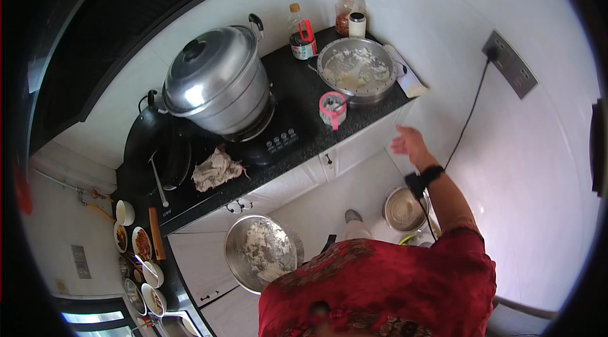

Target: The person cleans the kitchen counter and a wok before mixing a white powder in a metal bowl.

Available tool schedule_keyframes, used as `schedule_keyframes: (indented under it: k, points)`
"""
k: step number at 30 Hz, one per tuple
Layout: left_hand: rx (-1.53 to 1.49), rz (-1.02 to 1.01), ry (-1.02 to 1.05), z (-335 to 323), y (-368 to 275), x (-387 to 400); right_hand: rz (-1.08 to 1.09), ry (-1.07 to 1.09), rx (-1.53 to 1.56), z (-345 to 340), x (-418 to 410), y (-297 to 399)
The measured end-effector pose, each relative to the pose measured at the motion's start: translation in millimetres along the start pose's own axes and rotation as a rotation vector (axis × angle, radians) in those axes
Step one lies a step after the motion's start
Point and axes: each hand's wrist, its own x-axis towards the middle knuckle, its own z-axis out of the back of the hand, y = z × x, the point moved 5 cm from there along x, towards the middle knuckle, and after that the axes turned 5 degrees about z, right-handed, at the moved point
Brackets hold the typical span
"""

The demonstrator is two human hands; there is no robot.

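My right hand is raised off the counter's right end, fingers apart and holding nothing, with a black band at the wrist. My left hand is hidden behind my red-clad body; a metal bowl with floury white clumps hangs in front of me on that side, and what supports it does not show. On the counter, a perforated steamer tray holds white residue and a pale utensil. Nearer stands a pink-rimmed container. A tall lidded aluminium steamer pot stands on the cooktop.
A crumpled cloth and a black wok lie left of the pot. A sauce bottle and jars stand by the wall. Bowls of food line the left counter. A metal pot is low at right, near a hanging black cord.
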Motion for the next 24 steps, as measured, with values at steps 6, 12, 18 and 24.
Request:
schedule_keyframes:
  k: [6,12,18,24]
  points:
    - [-0.028,0.017,-0.039,-8.9,-56.8,50.0,-0.164,-0.128,-0.17,-31.7,117.8,87.1]
    - [-0.08,0.054,-0.055,-25.5,-85.4,74.7,-0.245,0.0,-0.175,-51.0,164.2,73.5]
    - [-0.13,0.03,-0.061,-40.6,-109.8,107.6,-0.233,0.049,-0.083,-58.1,179.1,77.5]
    - [-0.157,-0.036,-0.046,-49.5,-133.6,147.3,-0.162,0.037,0.053,-44.7,169.0,87.3]
